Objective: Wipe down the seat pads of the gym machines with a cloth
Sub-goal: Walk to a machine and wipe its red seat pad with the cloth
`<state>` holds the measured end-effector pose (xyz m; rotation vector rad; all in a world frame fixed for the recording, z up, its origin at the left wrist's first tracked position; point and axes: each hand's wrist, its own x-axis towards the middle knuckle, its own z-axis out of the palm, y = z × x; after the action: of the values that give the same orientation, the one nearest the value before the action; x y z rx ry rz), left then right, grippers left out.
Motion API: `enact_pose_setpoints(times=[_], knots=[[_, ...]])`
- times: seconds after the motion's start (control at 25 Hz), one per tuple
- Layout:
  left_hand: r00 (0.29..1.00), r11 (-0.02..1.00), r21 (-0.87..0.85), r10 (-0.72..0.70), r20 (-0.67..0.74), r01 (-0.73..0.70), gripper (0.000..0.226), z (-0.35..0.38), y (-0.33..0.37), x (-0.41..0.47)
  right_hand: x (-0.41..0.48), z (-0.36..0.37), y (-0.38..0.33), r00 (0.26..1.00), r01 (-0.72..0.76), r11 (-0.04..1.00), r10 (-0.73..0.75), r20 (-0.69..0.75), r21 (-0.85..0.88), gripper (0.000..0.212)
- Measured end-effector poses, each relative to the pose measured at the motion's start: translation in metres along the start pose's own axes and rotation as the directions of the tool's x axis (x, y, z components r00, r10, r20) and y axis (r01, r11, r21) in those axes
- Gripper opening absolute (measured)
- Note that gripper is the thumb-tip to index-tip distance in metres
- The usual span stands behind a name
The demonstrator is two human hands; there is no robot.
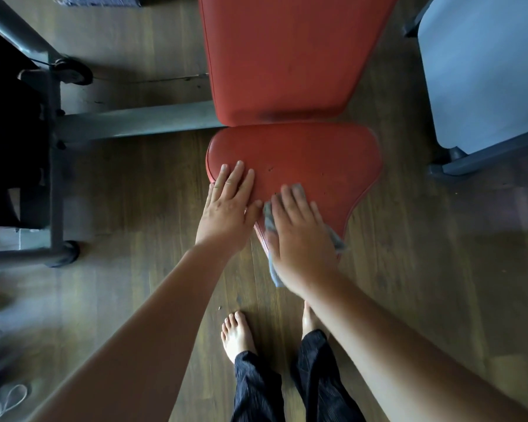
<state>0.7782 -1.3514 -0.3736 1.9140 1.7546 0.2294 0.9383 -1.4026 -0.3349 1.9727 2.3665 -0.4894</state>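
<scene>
right hand (299,236) pressed flat on the grey cloth (268,222) at the near narrow edge of the red seat pad (317,159), mid-wipe, left hand (227,205) open and empty bracing the pad's left edge (next probably sweep toward the far edge, backrest pad (287,56) likely after).

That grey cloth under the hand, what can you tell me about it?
The cloth is a small, thin, grey-blue rag, soft and crumpled. It lies on the near, narrow end of the red seat pad, pressed flat under the right hand, which hides most of it. Bits peek out at the fingertips, beside the thumb and at the pad's right edge, and one end hangs off below the wrist.
</scene>
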Motion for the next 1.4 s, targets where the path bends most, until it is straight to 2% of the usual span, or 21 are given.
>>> enact_pose_setpoints(times=[0.08, 0.12, 0.24, 0.32, 0.44, 0.52, 0.56, 0.68, 0.76, 0.8, 0.88, 0.92, 0.96, 1.04, 1.12, 1.16, 1.24, 1.32, 1.4], knots=[[1.0, 1.0, 0.019, -0.006, 0.018, 0.006, 0.067, -0.001, 0.007, 0.001, -0.016, -0.003, 0.02, 0.997, 0.067, 0.998, -0.068, 0.048, 0.021, 0.06], [1.0, 0.999, 0.034, 0.0, 0.022, 0.0, 0.068, -0.001, 0.009, 0.002, -0.001, -0.004, 0.033, 0.999, 0.04, 0.999, -0.041, 0.034, 0.024, 0.059], [1.0, 0.998, 0.069, 0.001, 0.02, -0.002, 0.07, 0.003, 0.013, 0.004, 0.067, -0.013, 0.059, 0.981, -0.187, 0.982, 0.188, -0.046, 0.021, 0.058], [1.0, 0.995, 0.104, 0.006, 0.01, -0.007, 0.07, 0.006, 0.014, 0.003, 0.065, -0.006, 0.05, 0.962, -0.268, 0.962, 0.27, -0.047, 0.047, 0.058], [1.0, 0.99, 0.14, 0.016, -0.001, -0.016, 0.071, 0.008, 0.015, 0.002, -0.013, -0.001, 0.02, 0.998, -0.062, 0.997, 0.062, -0.006, 0.05, 0.059], [1.0, 0.989, 0.146, 0.012, 0.008, -0.013, 0.07, 0.007, 0.015, 0.003, -0.019, -0.003, 0.039, 1.0, 0.009, 0.996, -0.009, 0.002, 0.092, 0.059], [1.0, 0.99, 0.142, 0.007, 0.014, -0.009, 0.07, 0.006, 0.016, 0.003, 0.001, -0.004, 0.055, 0.999, -0.034, 0.995, 0.037, -0.027, 0.095, 0.058], [1.0, 0.991, 0.134, -0.003, 0.021, 0.0, 0.068, 0.005, 0.017, 0.002, 0.083, -0.016, 0.105, 0.947, -0.302, 0.951, 0.307, -0.094, 0.061, 0.059], [1.0, 0.992, 0.13, -0.008, 0.018, 0.005, 0.068, 0.005, 0.016, 0.002, 0.088, -0.009, 0.092, 0.925, -0.364, 0.93, 0.368, -0.099, 0.057, 0.059], [1.0, 0.993, 0.121, -0.009, 0.016, 0.007, 0.068, 0.005, 0.016, 0.002, 0.071, -0.007, 0.077, 0.954, -0.28, 0.958, 0.285, -0.09, 0.057, 0.058], [1.0, 0.995, 0.101, -0.007, 0.008, 0.007, 0.068, 0.005, 0.016, 0.001, 0.031, -0.002, 0.066, 0.999, -0.006, 0.998, 0.008, -0.036, 0.069, 0.058], [1.0, 0.995, 0.096, -0.006, 0.006, 0.006, 0.068, 0.004, 0.016, 0.001, 0.034, -0.005, 0.079, 0.997, 0.073, 0.995, -0.071, -0.02, 0.075, 0.059], [1.0, 0.996, 0.093, -0.005, 0.005, 0.004, 0.068, 0.005, 0.016, 0.002, 0.051, -0.01, 0.095, 0.995, 0.085, 0.996, -0.083, -0.046, 0.038, 0.061], [1.0, 0.995, 0.097, -0.008, 0.013, 0.007, 0.068, 0.004, 0.016, 0.002, 0.11, -0.02, 0.131, 0.983, -0.143, 0.99, 0.14, -0.118, -0.017, 0.065], [1.0, 0.995, 0.101, -0.013, 0.01, 0.012, 0.069, 0.005, 0.015, 0.002, 0.143, -0.027, 0.141, 0.918, -0.38, 0.925, 0.377, -0.122, -0.009, 0.065], [1.0, 0.995, 0.099, -0.01, 0.01, 0.009, 0.069, 0.005, 0.015, 0.002, 0.136, -0.021, 0.13, 0.909, -0.401, 0.916, 0.399, -0.123, 0.005, 0.064], [1.0, 0.995, 0.098, 0.001, 0.013, -0.002, 0.069, 0.005, 0.016, 0.002, 0.09, -0.009, 0.098, 0.963, -0.242, 0.97, 0.242, -0.117, 0.017, 0.06], [1.0, 0.995, 0.102, 0.003, 0.016, -0.004, 0.069, 0.004, 0.016, 0.002, 0.046, -0.005, 0.084, 0.997, -0.055, 0.99, 0.061, -0.047, 0.126, 0.058], [1.0, 0.994, 0.106, 0.006, 0.014, -0.007, 0.069, 0.002, 0.019, 0.003, 0.05, -0.007, 0.092, 0.999, 0.013, 0.981, -0.006, -0.039, 0.191, 0.055]])
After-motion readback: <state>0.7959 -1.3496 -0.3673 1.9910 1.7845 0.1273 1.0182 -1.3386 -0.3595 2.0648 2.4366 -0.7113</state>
